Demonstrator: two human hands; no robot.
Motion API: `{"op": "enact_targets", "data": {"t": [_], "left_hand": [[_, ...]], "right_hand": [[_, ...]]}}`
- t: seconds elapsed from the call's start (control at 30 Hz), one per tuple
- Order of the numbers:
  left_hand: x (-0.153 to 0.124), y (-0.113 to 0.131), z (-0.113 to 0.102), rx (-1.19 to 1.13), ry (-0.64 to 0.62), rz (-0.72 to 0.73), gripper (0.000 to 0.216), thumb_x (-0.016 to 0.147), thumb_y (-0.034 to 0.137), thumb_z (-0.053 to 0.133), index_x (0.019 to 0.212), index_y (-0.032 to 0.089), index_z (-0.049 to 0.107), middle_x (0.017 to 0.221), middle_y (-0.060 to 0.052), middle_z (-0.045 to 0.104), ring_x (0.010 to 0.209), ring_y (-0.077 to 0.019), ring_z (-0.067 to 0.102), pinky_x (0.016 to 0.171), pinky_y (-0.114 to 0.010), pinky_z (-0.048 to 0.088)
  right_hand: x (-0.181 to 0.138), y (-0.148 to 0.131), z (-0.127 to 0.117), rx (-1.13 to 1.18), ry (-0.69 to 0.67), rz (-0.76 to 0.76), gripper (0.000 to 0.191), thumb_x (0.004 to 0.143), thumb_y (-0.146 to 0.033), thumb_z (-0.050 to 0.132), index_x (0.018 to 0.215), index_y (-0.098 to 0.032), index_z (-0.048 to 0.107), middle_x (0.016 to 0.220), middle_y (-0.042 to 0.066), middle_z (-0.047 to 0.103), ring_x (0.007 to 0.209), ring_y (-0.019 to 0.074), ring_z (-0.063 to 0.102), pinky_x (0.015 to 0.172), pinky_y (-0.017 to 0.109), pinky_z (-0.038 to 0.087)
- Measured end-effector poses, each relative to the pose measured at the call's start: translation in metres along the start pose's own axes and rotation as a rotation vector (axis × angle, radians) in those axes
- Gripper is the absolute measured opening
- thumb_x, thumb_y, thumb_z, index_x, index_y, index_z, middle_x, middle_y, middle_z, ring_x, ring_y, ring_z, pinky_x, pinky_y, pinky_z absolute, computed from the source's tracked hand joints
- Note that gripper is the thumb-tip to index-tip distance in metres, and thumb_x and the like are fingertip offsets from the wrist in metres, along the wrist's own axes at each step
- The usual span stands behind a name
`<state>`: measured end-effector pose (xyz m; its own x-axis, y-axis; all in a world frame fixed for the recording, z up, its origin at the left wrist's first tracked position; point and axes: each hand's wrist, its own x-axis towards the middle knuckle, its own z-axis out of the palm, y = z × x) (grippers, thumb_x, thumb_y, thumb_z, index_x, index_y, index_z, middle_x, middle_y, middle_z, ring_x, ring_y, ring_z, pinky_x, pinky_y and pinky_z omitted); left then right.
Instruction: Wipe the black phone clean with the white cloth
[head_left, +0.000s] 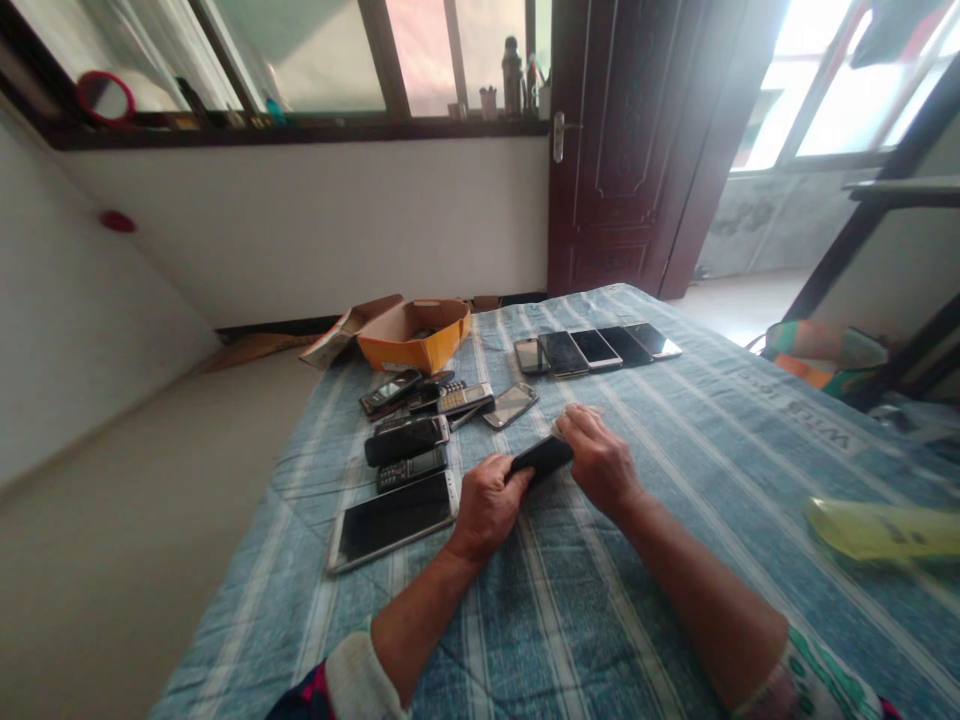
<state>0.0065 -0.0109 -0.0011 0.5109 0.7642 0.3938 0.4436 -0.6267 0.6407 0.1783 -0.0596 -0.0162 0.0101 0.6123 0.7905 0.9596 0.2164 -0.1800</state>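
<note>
My left hand (486, 508) is closed round one end of a black mobile phone (541, 461), held tilted just over the bedspread. At the phone's far end my right hand (602, 462) is closed on a crumpled white tissue (557, 430), pressed to the phone's edge. Left of my hands lies a tablet (394, 520) with a white frame and dark screen. Beyond it, older keypad phones (463, 399) sit in a loose heap, with a silver phone (511, 406) beside them. Farther back, several touchscreen phones (596, 348) form a row.
An open orange cardboard box (415, 345) stands at the bed's far left corner. A yellow plastic packet (885, 530) lies on the striped blue bedspread (720, 480) at the right. Behind the bed are a dark red door (630, 150) and a window ledge holding small items.
</note>
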Motion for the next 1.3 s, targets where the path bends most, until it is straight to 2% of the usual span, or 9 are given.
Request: {"op": "enact_targets", "data": {"t": [0.2, 0.27, 0.57, 0.67, 0.87, 0.97, 1.13, 1.2, 1.3], "left_hand": [[-0.001, -0.001, 0.001, -0.044, 0.035, -0.010, 0.026, 0.081, 0.027, 0.052, 0.056, 0.019, 0.050, 0.057, 0.004, 0.048, 0.054, -0.0113, 0.048, 0.052, -0.022, 0.035], [-0.001, -0.002, 0.001, -0.053, 0.040, -0.017, 0.027, 0.081, 0.027, 0.052, 0.055, 0.019, 0.049, 0.057, 0.004, 0.048, 0.054, -0.0111, 0.047, 0.051, -0.022, 0.034], [0.000, -0.002, 0.001, -0.002, -0.008, -0.027, 0.027, 0.081, 0.027, 0.056, 0.056, 0.018, 0.054, 0.059, 0.003, 0.051, 0.058, -0.0133, 0.052, 0.055, -0.023, 0.036], [0.000, -0.002, 0.002, -0.008, -0.013, -0.007, 0.025, 0.082, 0.027, 0.054, 0.058, 0.018, 0.055, 0.060, 0.003, 0.051, 0.059, -0.0130, 0.052, 0.055, -0.023, 0.037], [-0.001, -0.003, 0.002, -0.020, 0.022, -0.029, 0.028, 0.081, 0.029, 0.050, 0.055, 0.019, 0.047, 0.058, 0.004, 0.049, 0.056, -0.0116, 0.048, 0.052, -0.022, 0.035], [-0.001, -0.002, 0.001, -0.011, -0.010, -0.038, 0.028, 0.082, 0.030, 0.050, 0.056, 0.019, 0.049, 0.059, 0.003, 0.050, 0.057, -0.0122, 0.050, 0.053, -0.022, 0.036], [-0.001, 0.001, 0.000, 0.015, -0.027, -0.044, 0.027, 0.081, 0.029, 0.053, 0.056, 0.018, 0.052, 0.060, 0.003, 0.050, 0.059, -0.0130, 0.052, 0.056, -0.023, 0.037], [-0.001, 0.000, 0.001, 0.000, -0.029, -0.043, 0.027, 0.081, 0.029, 0.053, 0.057, 0.018, 0.052, 0.061, 0.003, 0.050, 0.060, -0.0129, 0.052, 0.056, -0.023, 0.038], [-0.001, -0.002, 0.002, -0.032, -0.021, -0.048, 0.027, 0.081, 0.031, 0.052, 0.057, 0.019, 0.051, 0.060, 0.003, 0.050, 0.059, -0.0125, 0.051, 0.054, -0.022, 0.037]], "right_hand": [[-0.001, -0.042, 0.007, 0.116, -0.039, -0.169, 0.028, 0.095, -0.012, 0.036, 0.107, -0.013, 0.062, 0.108, 0.015, 0.062, 0.121, 0.0255, 0.050, 0.100, 0.039, 0.046], [-0.001, -0.047, 0.008, 0.126, -0.044, -0.180, 0.028, 0.095, -0.013, 0.036, 0.108, -0.012, 0.062, 0.108, 0.014, 0.062, 0.121, 0.0253, 0.049, 0.099, 0.038, 0.046], [0.001, 0.012, 0.001, 0.000, 0.042, 0.031, 0.031, 0.093, -0.009, 0.035, 0.102, -0.014, 0.064, 0.110, 0.014, 0.062, 0.116, 0.0247, 0.054, 0.098, 0.040, 0.046], [0.001, -0.001, 0.004, 0.033, 0.037, -0.032, 0.031, 0.094, -0.009, 0.034, 0.103, -0.013, 0.064, 0.109, 0.015, 0.062, 0.118, 0.0247, 0.052, 0.099, 0.039, 0.046], [-0.002, -0.041, 0.009, 0.130, -0.019, -0.198, 0.032, 0.096, -0.012, 0.033, 0.110, -0.009, 0.062, 0.111, 0.016, 0.062, 0.124, 0.0256, 0.047, 0.101, 0.038, 0.045], [-0.002, -0.028, 0.009, 0.119, -0.014, -0.167, 0.032, 0.096, -0.011, 0.034, 0.109, -0.008, 0.063, 0.110, 0.016, 0.062, 0.124, 0.0255, 0.048, 0.101, 0.038, 0.045], [0.000, 0.006, 0.005, 0.062, 0.036, 0.011, 0.033, 0.094, -0.010, 0.034, 0.107, -0.015, 0.064, 0.111, 0.014, 0.063, 0.120, 0.0235, 0.052, 0.101, 0.038, 0.045], [0.000, 0.003, 0.005, 0.062, 0.049, 0.015, 0.033, 0.094, -0.010, 0.034, 0.106, -0.015, 0.064, 0.111, 0.014, 0.063, 0.119, 0.0236, 0.052, 0.101, 0.038, 0.045], [-0.002, -0.019, 0.007, 0.114, 0.012, -0.110, 0.032, 0.094, -0.010, 0.035, 0.108, -0.011, 0.063, 0.111, 0.016, 0.062, 0.123, 0.0253, 0.049, 0.102, 0.040, 0.044]]}}
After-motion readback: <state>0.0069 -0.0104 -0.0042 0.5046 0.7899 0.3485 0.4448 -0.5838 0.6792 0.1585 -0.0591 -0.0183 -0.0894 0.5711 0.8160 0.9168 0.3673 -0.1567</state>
